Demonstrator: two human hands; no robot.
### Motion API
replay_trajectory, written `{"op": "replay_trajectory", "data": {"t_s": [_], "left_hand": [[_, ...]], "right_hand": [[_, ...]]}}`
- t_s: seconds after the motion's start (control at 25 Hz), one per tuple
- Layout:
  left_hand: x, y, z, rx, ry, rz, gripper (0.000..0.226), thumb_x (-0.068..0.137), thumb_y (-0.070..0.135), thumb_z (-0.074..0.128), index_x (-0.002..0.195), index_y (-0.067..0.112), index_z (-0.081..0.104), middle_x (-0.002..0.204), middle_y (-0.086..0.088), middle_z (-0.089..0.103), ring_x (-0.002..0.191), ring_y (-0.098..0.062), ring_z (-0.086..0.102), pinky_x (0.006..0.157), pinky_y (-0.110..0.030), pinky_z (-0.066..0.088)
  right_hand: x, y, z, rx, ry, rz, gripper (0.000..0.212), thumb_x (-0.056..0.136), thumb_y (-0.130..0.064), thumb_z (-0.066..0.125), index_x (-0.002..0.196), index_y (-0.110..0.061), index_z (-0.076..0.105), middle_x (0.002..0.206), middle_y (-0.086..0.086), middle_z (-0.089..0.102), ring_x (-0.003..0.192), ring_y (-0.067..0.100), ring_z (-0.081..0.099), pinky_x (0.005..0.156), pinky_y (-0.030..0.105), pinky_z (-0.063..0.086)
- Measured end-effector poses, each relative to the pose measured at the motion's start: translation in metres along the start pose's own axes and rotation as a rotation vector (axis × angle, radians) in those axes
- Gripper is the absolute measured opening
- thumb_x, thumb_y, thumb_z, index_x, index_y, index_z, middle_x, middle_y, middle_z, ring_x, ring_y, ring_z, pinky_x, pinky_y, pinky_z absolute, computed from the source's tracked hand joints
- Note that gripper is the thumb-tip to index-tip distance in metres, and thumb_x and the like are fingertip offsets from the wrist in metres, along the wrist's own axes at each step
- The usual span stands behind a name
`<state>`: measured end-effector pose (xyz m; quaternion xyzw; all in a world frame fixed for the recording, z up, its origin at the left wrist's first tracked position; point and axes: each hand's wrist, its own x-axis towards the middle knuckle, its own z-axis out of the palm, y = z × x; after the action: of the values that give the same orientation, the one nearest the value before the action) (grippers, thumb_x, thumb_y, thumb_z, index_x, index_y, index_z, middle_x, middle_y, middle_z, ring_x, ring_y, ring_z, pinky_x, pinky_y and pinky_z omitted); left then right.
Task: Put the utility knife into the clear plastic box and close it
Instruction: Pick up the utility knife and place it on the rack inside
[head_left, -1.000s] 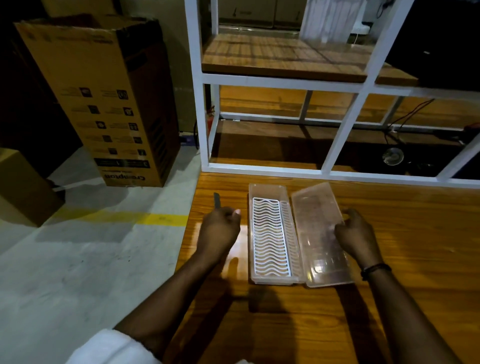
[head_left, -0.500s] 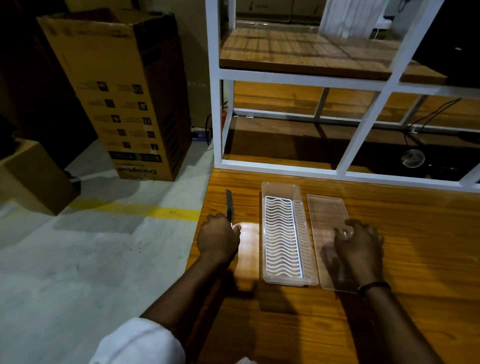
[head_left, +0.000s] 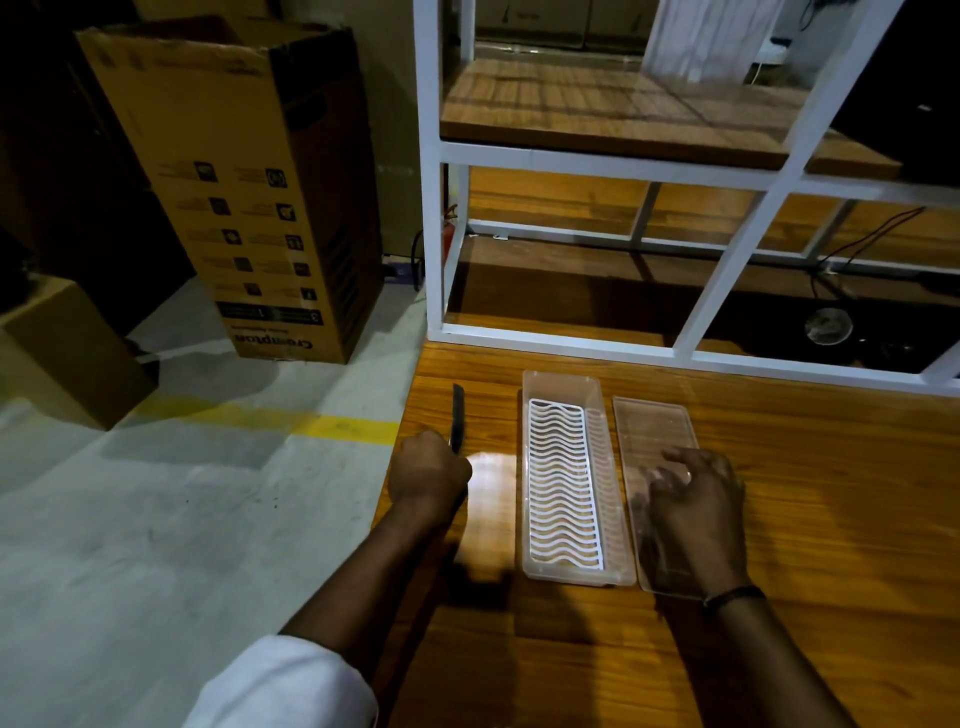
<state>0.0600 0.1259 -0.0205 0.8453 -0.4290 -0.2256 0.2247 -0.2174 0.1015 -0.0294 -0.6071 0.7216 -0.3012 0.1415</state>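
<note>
The clear plastic box (head_left: 535, 467) lies open on the wooden table (head_left: 805, 519), with a white wavy grid insert (head_left: 563, 478) inside. Its clear lid (head_left: 649, 421) lies flat just to the right of it. My right hand (head_left: 691, 499) rests palm down on the lid, fingers spread. Left of the box, my left hand (head_left: 428, 470) is closed around the utility knife (head_left: 457, 418), whose dark blade end sticks out away from me. The knife's handle is hidden in my fist.
A white metal shelf frame (head_left: 561, 343) with wooden boards stands along the table's far edge. The table's left edge runs close to my left hand. On the concrete floor to the left stand a tall cardboard box (head_left: 244, 197) and a smaller one (head_left: 67, 353).
The lid has gone from tilted against the box to flat on the table, with my right hand now on top of it. My left hand still holds the knife, with more blade showing.
</note>
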Motion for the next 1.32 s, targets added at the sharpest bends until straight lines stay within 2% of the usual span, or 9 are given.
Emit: {"op": "replay_trajectory", "data": {"t_s": [0.28,0.44,0.52,0.6,0.76,0.88,1.04,1.24,1.32], "left_hand": [[0.003,-0.011,0.001,-0.318,0.008,-0.103,0.021,0.08,0.028,0.08,0.079,0.01,0.071,0.08,-0.009,0.076,0.076,-0.028,0.075,0.074,-0.041,0.064],[-0.007,-0.011,0.0,-0.54,0.017,-0.091,0.021,0.083,0.03,0.083,0.084,0.011,0.075,0.077,-0.004,0.077,0.066,-0.014,0.073,0.059,-0.029,0.062],[-0.013,-0.002,-0.003,-0.621,-0.011,-0.061,0.02,0.086,0.028,0.081,0.09,0.01,0.076,0.08,-0.003,0.077,0.066,-0.011,0.071,0.053,-0.018,0.056],[-0.017,0.006,-0.002,-0.719,-0.051,-0.017,0.022,0.084,0.03,0.082,0.094,0.01,0.076,0.085,-0.006,0.08,0.073,-0.018,0.077,0.064,-0.027,0.063],[-0.029,0.023,0.004,-0.805,-0.138,0.06,0.024,0.082,0.031,0.085,0.092,0.012,0.076,0.085,-0.008,0.081,0.08,-0.026,0.079,0.075,-0.043,0.065],[-0.039,0.038,0.008,-0.829,-0.214,0.136,0.02,0.083,0.024,0.085,0.09,0.01,0.073,0.075,-0.004,0.076,0.068,-0.014,0.072,0.066,-0.034,0.061],[-0.045,0.041,0.007,-0.776,-0.27,0.208,0.021,0.083,0.023,0.085,0.094,0.011,0.072,0.066,0.006,0.07,0.064,-0.006,0.069,0.057,-0.021,0.057],[-0.056,0.029,-0.003,-0.536,-0.455,0.485,0.078,0.068,0.037,0.094,0.136,0.037,0.056,0.102,0.005,0.072,0.083,-0.012,0.075,0.067,-0.023,0.06],[-0.058,0.024,0.0,-0.398,-0.461,0.627,0.097,0.065,0.033,0.096,0.148,0.036,0.046,0.11,0.005,0.07,0.085,-0.013,0.074,0.069,-0.025,0.062]], "right_hand": [[0.004,0.0,0.009,0.084,-0.035,-0.004,0.029,0.084,-0.009,0.07,0.113,-0.014,0.071,0.131,0.016,0.058,0.124,0.04,0.053,0.102,0.051,0.051],[0.004,-0.011,0.011,0.115,0.005,-0.046,0.033,0.086,-0.014,0.067,0.118,-0.011,0.07,0.136,0.012,0.059,0.128,0.036,0.053,0.102,0.053,0.052],[0.004,-0.028,0.009,0.168,0.047,-0.122,0.027,0.086,-0.011,0.067,0.113,-0.016,0.071,0.13,0.008,0.063,0.122,0.031,0.057,0.098,0.05,0.054],[0.002,-0.051,0.002,0.289,0.035,-0.198,0.023,0.089,-0.009,0.068,0.109,-0.018,0.071,0.117,0.004,0.068,0.107,0.023,0.063,0.088,0.038,0.054],[0.005,-0.093,-0.002,0.647,-0.254,-0.064,0.01,0.096,-0.026,0.067,0.102,-0.023,0.074,0.099,-0.003,0.076,0.093,0.017,0.071,0.077,0.029,0.053],[0.011,-0.109,0.004,0.731,-0.456,0.046,0.03,0.097,-0.041,0.062,0.097,-0.016,0.079,0.09,0.009,0.079,0.078,0.02,0.072,0.066,0.033,0.051],[0.014,-0.107,0.012,0.733,-0.498,0.004,0.036,0.094,-0.04,0.067,0.087,-0.007,0.079,0.086,0.021,0.077,0.07,0.022,0.065,0.068,0.039,0.048],[0.026,-0.09,0.007,0.763,-0.473,-0.014,0.033,0.093,-0.038,0.068,0.085,-0.007,0.077,0.085,0.019,0.077,0.075,0.036,0.072,0.072,0.044,0.055],[0.032,-0.085,0.006,0.753,-0.464,-0.02,0.032,0.094,-0.036,0.067,0.087,-0.007,0.077,0.086,0.017,0.078,0.075,0.032,0.073,0.072,0.042,0.055]]}}
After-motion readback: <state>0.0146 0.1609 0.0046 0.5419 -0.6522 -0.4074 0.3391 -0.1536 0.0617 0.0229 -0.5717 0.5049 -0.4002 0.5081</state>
